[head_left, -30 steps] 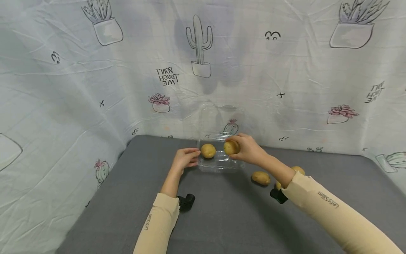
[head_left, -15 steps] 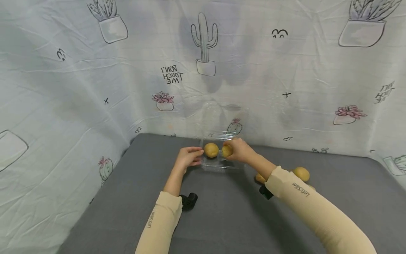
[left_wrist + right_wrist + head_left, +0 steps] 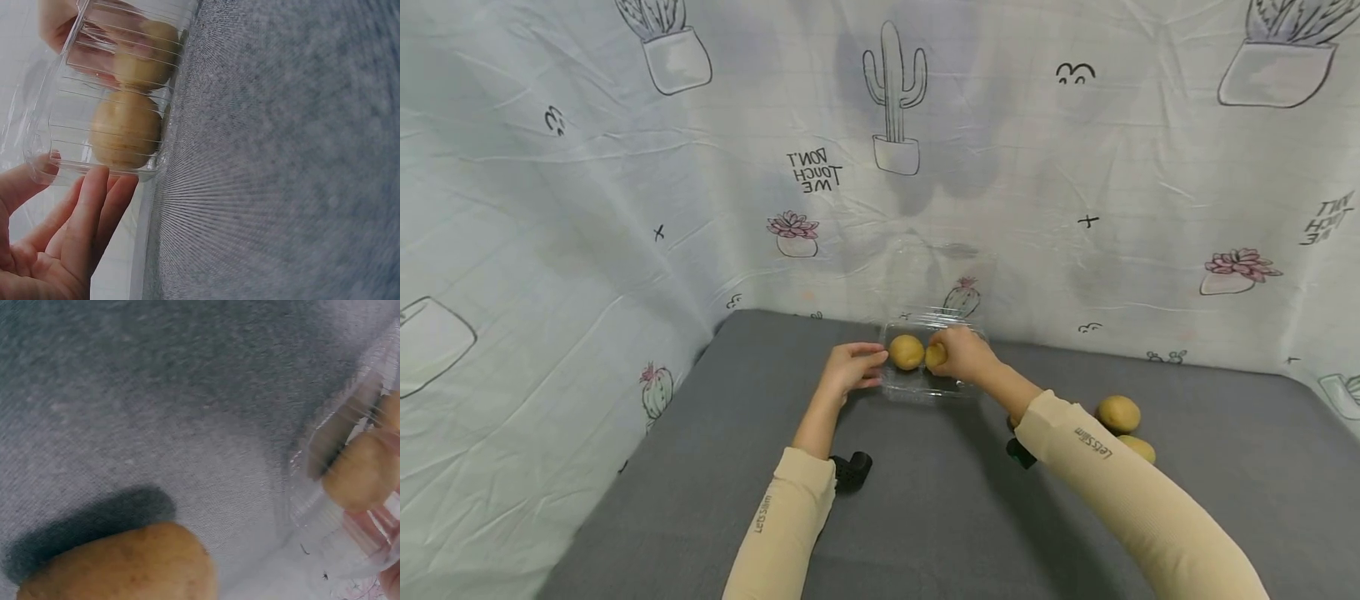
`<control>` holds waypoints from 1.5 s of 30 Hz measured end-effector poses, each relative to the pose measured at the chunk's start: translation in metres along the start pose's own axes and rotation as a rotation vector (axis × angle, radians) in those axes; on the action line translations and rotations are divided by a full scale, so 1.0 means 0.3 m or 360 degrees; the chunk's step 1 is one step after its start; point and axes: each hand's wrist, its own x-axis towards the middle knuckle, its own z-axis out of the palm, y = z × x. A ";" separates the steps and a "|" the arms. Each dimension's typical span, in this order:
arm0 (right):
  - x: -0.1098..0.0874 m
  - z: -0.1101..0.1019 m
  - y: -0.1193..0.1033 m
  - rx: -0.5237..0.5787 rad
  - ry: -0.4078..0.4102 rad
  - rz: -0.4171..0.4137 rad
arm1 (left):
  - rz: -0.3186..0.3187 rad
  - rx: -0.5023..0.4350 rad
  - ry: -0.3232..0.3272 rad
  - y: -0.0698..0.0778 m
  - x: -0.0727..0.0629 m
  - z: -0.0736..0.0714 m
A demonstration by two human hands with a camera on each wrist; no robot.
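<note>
A clear plastic clamshell box (image 3: 936,395) stands at the back of the table, its lid (image 3: 943,267) raised against the backdrop. Inside on the left lies one yellow potato (image 3: 906,352). My right hand (image 3: 964,354) reaches into the box and grips a second potato (image 3: 935,357) beside the first; in the left wrist view this potato (image 3: 147,56) shows through the plastic wall. My left hand (image 3: 850,367) touches the box's left side with nearly straight fingers (image 3: 94,200), the thumb by the rim. In the right wrist view, plastic partly covers the fingers.
Two potatoes, one (image 3: 1118,414) behind the other (image 3: 1138,448), lie on the grey tablecloth (image 3: 925,517) at the right. Another potato (image 3: 137,569) shows in the right wrist view. A patterned white cloth (image 3: 1015,167) hangs close behind the box.
My right hand has moved left and down into the box with its potato, bringing it beside the other one. The left hand stays at the box's side. The head view has shifted slightly.
</note>
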 end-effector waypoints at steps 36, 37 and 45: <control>-0.020 0.045 0.017 0.0111 0.0115 0.0102 | -0.0026 -0.0036 0.0003 0.011 0.003 0.002; -0.023 0.044 0.018 0.0121 0.0127 0.0102 | -0.0026 -0.0036 0.0004 0.010 0.004 0.001; -0.100 0.006 0.024 0.0189 0.0310 0.0038 | -0.0036 -0.0038 -0.0019 0.013 -0.010 -0.003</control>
